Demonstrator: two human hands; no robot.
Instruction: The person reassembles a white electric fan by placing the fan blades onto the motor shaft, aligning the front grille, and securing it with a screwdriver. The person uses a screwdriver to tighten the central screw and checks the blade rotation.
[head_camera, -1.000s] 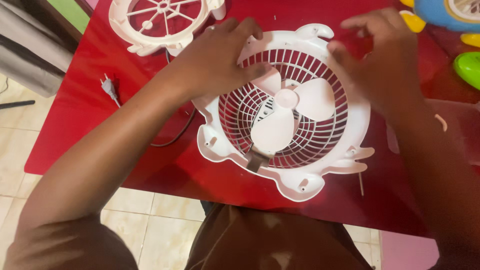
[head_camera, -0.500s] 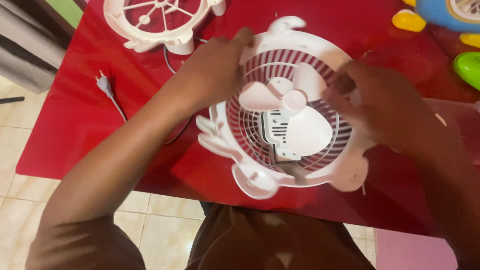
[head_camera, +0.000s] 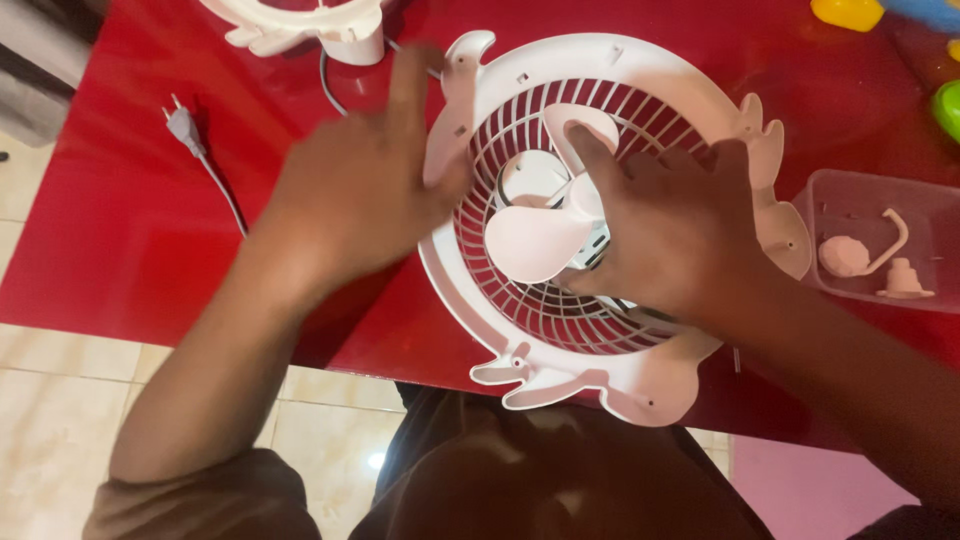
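Red table (head_camera: 130, 250), glossy, with pale floor tiles below its near edge. A second white fan grille (head_camera: 300, 25) lies at the far edge, partly out of frame. A grey power plug (head_camera: 182, 127) with its cord sits on the table left of the hands. At right, a clear plastic tray (head_camera: 830, 195) holds small pinkish-white parts. Yellow and green toy pieces show in the far right corner.

White fan housing (head_camera: 600, 70) lies flat at the table's near edge, round, with a ribbed grille and lobed tabs at the rim; its pale blades (head_camera: 535, 240) face up.

Left hand (head_camera: 365, 195): blurred, fingers extended, pressed against the housing's left rim, not clenched. Right hand (head_camera: 680, 230): spread flat over the grille, fingertips on the blade hub, covering part of the blades; no closed grasp visible.
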